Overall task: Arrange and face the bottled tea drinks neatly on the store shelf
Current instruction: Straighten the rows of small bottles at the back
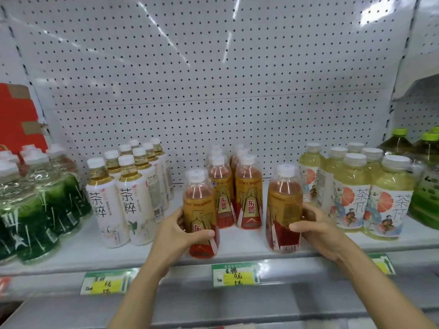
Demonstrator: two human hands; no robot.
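Two red-and-gold tea bottles stand at the shelf's front edge. My left hand (180, 230) grips the left bottle (200, 210), thumb across its red lower label. My right hand (316, 227) grips the right bottle (283, 205), whose label is turned so a barcode faces out. Behind them, two rows of the same red-and-gold bottles (235, 191) run back toward the pegboard, labels facing forward. All of them stand upright on the white shelf (242, 243).
White-labelled tea bottles (128, 193) stand in rows to the left, with shrink-wrapped green bottles (35, 210) beyond them. Yellow tea bottles with orange-fruit labels (361, 188) fill the right, then large green-capped bottles (425, 162). Price tags (235, 274) hang on the shelf rail.
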